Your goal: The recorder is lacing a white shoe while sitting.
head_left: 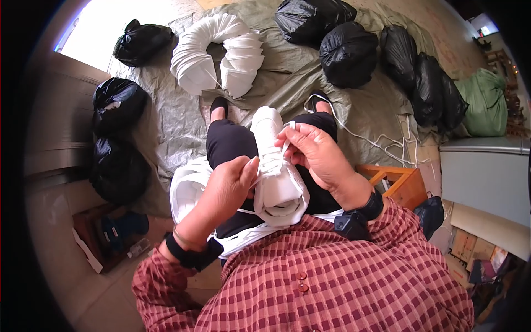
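A white shoe (275,166) lay on the lap between both hands, its long axis pointing away from the body. The left hand (225,185) pinched a lace (269,162) at its side; the right hand (315,150) pinched the lace end near the toe, equally close.

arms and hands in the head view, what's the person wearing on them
Both forearms carry red-and-cream checked sleeves pushed up from the wrists. Each wrist has a black strap with a boxy black device. The left hand and right hand are bare, without gloves.

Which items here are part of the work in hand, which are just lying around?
In hand: white shoe, its white lace, left hand, right hand.
Lying about: black bags, green sack, curved stack of white pieces, wooden stool.
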A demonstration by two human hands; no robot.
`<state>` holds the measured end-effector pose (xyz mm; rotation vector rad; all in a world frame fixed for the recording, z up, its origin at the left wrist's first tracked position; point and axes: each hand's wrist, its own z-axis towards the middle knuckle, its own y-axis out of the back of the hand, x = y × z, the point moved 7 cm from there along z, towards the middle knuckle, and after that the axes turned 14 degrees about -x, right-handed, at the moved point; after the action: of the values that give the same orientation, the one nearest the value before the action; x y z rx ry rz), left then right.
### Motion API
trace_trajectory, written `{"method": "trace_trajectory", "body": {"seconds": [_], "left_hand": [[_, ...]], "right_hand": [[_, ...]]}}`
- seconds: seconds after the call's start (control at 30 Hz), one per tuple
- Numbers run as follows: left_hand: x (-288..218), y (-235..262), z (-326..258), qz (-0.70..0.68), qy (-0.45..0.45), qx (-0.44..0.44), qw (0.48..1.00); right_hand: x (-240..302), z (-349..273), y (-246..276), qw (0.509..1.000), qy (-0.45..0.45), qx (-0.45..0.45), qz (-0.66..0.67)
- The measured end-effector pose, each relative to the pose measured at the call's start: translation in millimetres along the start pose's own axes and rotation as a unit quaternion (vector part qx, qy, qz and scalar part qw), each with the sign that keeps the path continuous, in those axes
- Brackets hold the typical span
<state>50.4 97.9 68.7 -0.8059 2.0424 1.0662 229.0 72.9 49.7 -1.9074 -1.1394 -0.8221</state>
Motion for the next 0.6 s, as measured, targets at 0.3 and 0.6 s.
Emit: {"method": "trace_trajectory", "body": {"seconds": [0.3,0.6], "left_hand": [[-27,-4,8,0.073,0.042,0.211,0.974],[-29,4,-77,0.382,-0.576,-0.074,0.719]], "right_hand": [[4,-1,0,0.993,0.009,-0.036,0.116],[10,-17,-2,0.964,-0.053,0.078,0.249]]}}
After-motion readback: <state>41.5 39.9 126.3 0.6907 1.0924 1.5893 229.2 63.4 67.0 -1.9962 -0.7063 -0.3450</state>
